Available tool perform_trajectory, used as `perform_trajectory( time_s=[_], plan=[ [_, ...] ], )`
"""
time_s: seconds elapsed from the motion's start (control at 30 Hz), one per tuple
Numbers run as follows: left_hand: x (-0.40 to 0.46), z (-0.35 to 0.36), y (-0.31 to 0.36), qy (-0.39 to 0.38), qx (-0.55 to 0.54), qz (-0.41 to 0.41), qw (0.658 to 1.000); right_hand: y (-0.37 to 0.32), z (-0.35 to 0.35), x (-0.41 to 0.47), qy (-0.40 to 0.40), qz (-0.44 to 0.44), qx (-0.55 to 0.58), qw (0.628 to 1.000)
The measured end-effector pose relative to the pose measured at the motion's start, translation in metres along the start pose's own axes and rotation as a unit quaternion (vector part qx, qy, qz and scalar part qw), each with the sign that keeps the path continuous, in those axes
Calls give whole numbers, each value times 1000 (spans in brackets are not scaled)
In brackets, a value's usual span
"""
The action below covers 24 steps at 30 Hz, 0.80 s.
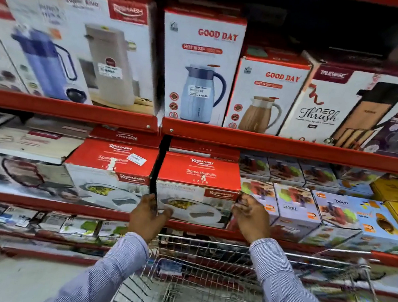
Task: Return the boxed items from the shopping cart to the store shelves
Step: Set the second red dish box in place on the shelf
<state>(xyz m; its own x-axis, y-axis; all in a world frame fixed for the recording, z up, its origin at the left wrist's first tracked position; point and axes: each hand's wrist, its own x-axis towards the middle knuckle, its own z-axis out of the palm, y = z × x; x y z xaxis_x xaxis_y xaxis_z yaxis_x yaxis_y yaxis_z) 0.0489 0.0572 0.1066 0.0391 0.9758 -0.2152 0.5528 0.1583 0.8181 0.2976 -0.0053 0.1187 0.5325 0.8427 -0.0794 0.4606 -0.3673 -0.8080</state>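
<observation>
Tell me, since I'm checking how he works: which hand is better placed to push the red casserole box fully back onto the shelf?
Probably the left hand: it lies across the red casserole box at its front lower corner. The right hand grips the box's side edge, beside the juicer boxes.

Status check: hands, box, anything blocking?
Left hand and right hand grip the sides of the red Rishabh box. Box sits on middle shelf, snug between neighbours. Cart below, nothing blocking.

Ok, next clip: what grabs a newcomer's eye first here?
Both hands, left and right, clasp a red-and-white Rishabh box at the middle shelf's edge. Above it stand two Good Day jug boxes, and below sits the wire cart.
</observation>
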Motion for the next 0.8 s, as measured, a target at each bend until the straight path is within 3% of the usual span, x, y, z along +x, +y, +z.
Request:
perform_trajectory(
  time_s=[0.5, 0.8],
  plan=[
    [-2, -6, -2, -73, 32, 48, 996, -9, 9, -16, 49, 57, 6, 997],
    [-6, -10, 2, -54, 49, 78, 994, -11, 8, -20, 26, 54, 31, 998]
  ],
)
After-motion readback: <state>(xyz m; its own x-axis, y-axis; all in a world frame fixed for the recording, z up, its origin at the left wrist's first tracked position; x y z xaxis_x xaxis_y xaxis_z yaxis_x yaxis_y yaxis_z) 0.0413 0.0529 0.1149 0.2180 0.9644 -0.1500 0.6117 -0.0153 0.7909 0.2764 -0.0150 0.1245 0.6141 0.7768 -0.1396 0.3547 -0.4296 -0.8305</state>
